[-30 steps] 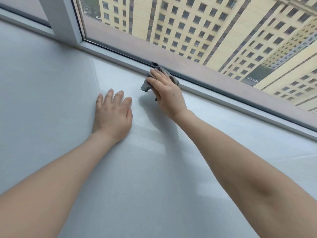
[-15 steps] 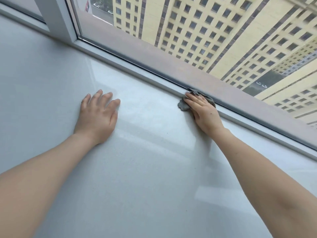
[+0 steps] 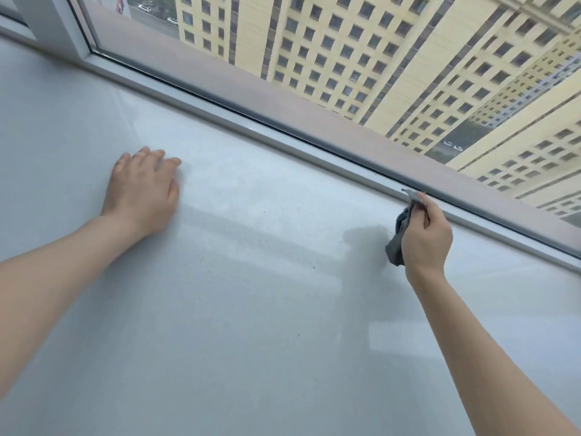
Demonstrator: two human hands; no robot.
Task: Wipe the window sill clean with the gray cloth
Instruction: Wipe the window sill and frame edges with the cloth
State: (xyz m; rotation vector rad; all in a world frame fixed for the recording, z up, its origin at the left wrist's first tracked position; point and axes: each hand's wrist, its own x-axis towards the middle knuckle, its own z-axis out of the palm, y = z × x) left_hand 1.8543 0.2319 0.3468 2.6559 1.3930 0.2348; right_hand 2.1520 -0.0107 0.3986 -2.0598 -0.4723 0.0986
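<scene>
The window sill is a wide pale grey surface that fills most of the head view. My right hand grips the gray cloth at the far right, close to the white window frame rail. The cloth is bunched, with one corner poking up above my fingers and the rest hanging below my palm. It looks lifted a little off the sill, and a shadow lies to its left. My left hand rests flat on the sill at the left, fingers straight.
The window frame rail runs diagonally from upper left to lower right along the sill's far edge. A white upright frame post stands at the top left. A few small dark specks lie on the sill between my hands. Outside are tall buildings.
My right hand has slid the cloth rightward along the frame rail, then turned on edge with the cloth bunched in it. My left hand stays pressed on the sill.
</scene>
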